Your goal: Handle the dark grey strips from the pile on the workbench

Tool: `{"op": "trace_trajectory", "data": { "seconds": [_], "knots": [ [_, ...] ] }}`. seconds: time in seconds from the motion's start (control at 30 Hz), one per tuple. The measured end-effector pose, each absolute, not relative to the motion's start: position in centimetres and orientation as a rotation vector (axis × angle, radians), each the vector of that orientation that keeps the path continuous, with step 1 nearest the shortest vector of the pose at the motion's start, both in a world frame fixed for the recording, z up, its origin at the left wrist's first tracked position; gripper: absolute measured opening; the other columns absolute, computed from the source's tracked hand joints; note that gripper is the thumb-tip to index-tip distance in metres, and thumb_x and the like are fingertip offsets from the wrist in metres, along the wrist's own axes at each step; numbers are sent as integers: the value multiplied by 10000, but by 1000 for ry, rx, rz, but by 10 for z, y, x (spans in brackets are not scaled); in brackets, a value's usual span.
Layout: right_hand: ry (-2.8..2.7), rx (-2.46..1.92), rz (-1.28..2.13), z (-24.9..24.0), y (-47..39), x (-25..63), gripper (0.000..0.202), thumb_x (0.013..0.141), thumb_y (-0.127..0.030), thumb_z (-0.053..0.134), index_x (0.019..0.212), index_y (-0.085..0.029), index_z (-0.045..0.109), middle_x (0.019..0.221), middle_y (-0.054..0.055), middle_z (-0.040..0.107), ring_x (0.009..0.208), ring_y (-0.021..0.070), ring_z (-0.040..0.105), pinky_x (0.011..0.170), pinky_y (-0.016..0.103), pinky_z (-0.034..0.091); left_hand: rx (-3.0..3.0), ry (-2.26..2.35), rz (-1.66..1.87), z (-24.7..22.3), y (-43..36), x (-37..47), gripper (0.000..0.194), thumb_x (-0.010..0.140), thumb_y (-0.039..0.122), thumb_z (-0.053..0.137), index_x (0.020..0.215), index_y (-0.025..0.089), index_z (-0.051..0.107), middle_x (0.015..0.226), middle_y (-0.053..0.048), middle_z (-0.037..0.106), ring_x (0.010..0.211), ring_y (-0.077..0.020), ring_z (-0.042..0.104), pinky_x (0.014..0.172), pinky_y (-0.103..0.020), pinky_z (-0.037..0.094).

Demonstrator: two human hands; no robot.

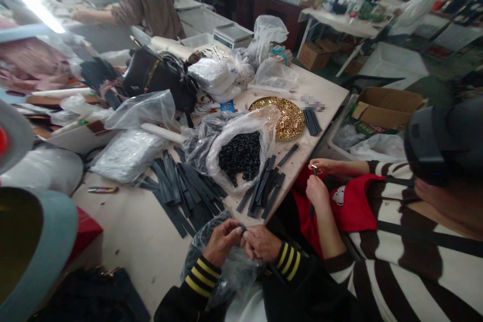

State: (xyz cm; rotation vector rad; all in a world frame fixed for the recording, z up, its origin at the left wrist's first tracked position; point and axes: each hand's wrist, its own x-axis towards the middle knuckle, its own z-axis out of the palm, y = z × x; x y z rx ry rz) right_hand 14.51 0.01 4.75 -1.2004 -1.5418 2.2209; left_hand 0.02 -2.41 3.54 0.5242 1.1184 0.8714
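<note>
My left hand is closed, its thumb and fingertips pinching a small black piece. Fingers curled, my right hand meets it at the same piece and holds a black strip whose end shows below the palm. Both hands are over a clear plastic bag at the table's near edge. Beyond them lie a loose pile of black strips and a smaller group of strips. An open plastic bag holds many small black rings.
A round tray of gold-coloured pieces sits behind the bag. Small snips lie at left. A co-worker in stripes sits close on the right, hands near the table edge. A black handbag and wrapped packs stand farther back.
</note>
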Motion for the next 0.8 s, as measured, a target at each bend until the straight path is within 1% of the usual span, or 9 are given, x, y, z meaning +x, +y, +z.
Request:
{"op": "trace_trajectory", "data": {
  "seconds": [0.07, 0.17, 0.23, 0.33, 0.47, 0.57, 0.7, 0.73, 0.8],
  "knots": [
    [-1553, -1230, 2170, 47, 1, 142, 248, 851, -255, 324, 672, -151, 461, 432, -37, 454, 307, 47, 336, 335, 167, 284, 399, 1103, 917, 34, -26, 5, 224, 648, 297, 665, 748, 134, 550, 615, 17, 543, 557, -65, 490, 545, -185, 397],
    [-1521, -1246, 2176, 41, 0, 140, 212, 855, -269, 310, 741, -155, 447, 486, -28, 503, 318, 54, 376, 334, 167, 296, 296, 1131, 963, 37, -21, 2, 256, 604, 299, 696, 711, 129, 537, 616, 28, 530, 556, -66, 498, 546, -192, 424],
    [-1491, -1229, 2233, 37, 0, 142, 206, 853, -286, 307, 773, -154, 443, 531, -15, 543, 332, 64, 418, 341, 173, 325, 255, 1232, 1007, 40, -14, -6, 300, 556, 305, 725, 709, 126, 540, 611, 41, 517, 545, -58, 491, 536, -185, 433],
    [-1460, -1215, 2260, 32, 0, 146, 235, 851, -301, 313, 742, -145, 449, 545, 3, 555, 349, 72, 449, 365, 184, 360, 191, 1351, 1094, 43, -7, -10, 351, 508, 302, 749, 736, 136, 539, 643, 54, 517, 555, -45, 488, 533, -165, 439],
    [-1416, -1264, 2142, 31, 1, 142, 261, 856, -348, 322, 774, -144, 463, 554, 2, 548, 379, 85, 471, 382, 196, 374, 252, 1212, 1049, 35, -10, 7, 273, 586, 305, 705, 685, 135, 516, 604, 48, 504, 541, -53, 488, 518, -168, 429],
    [-1365, -1316, 2072, 27, 2, 140, 286, 831, -385, 368, 773, -136, 496, 565, 0, 537, 419, 95, 490, 398, 206, 395, 313, 1180, 997, 25, -12, 16, 248, 639, 320, 664, 727, 135, 525, 648, 27, 533, 579, -68, 509, 556, -185, 437],
    [-1225, -1485, 1937, 13, 10, 153, 314, 767, -416, 460, 760, -118, 559, 616, 3, 517, 515, 96, 495, 440, 202, 420, 524, 1402, 942, 21, -5, 5, 330, 683, 381, 603, 895, 142, 524, 810, -18, 561, 690, -106, 535, 609, -221, 451],
    [-1174, -1543, 1874, 7, 14, 160, 329, 762, -428, 462, 778, -116, 567, 621, 2, 510, 523, 96, 489, 450, 207, 425, 632, 1482, 905, 21, -3, 2, 336, 702, 392, 574, 920, 141, 524, 831, -29, 564, 711, -118, 537, 620, -233, 452],
    [-1070, -1642, 1737, -4, 26, 179, 353, 765, -446, 461, 807, -113, 570, 620, 2, 508, 518, 95, 478, 471, 222, 434, 915, 1598, 784, 23, -1, 1, 299, 749, 384, 507, 911, 136, 543, 825, -47, 576, 736, -139, 540, 655, -260, 453]
  ]
}}
